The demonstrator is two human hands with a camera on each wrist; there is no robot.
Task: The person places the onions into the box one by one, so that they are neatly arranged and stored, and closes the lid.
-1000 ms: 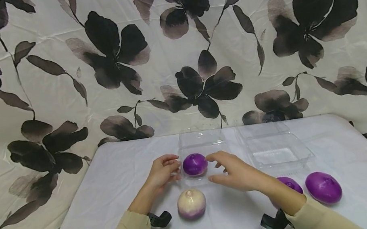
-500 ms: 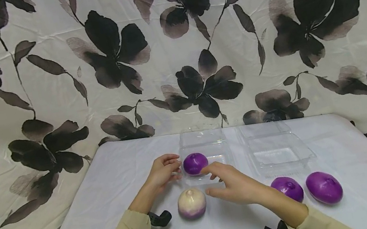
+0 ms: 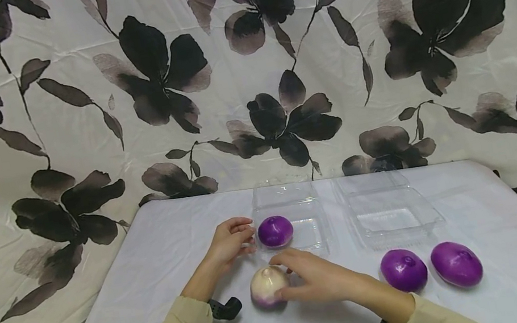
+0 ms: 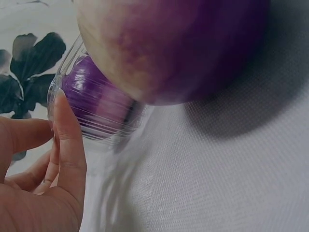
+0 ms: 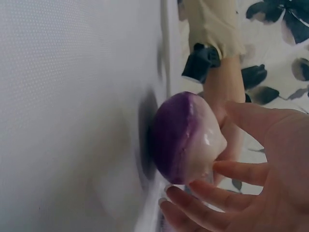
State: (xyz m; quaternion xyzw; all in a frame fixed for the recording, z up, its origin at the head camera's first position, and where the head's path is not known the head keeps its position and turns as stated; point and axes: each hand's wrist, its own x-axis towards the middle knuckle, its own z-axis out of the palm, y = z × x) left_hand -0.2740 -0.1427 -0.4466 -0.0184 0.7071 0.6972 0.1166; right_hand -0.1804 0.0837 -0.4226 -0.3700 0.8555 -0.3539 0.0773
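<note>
A purple-and-white onion (image 3: 266, 287) rests on the white table in front of me. My right hand (image 3: 317, 275) is over its right side, with thumb and fingers spread around it; in the right wrist view the thumb stands apart from the onion (image 5: 186, 140), and I cannot tell whether the fingers touch it. My left hand (image 3: 228, 243) pinches the left edge of a clear plastic container (image 4: 104, 128) between thumb and fingers. A purple onion (image 3: 275, 232) sits inside this container, whose lid stands open at the back.
A second clear container (image 3: 387, 214), lid open, stands to the right. Two more purple onions, one (image 3: 404, 270) nearer the right arm and the other (image 3: 456, 264) farther right, lie in front of it. A flowered cloth (image 3: 273, 66) hangs behind the table.
My right hand has moved from beside the purple onion in the container toward me and left, to the purple-and-white onion. The left hand has stayed at the container's edge.
</note>
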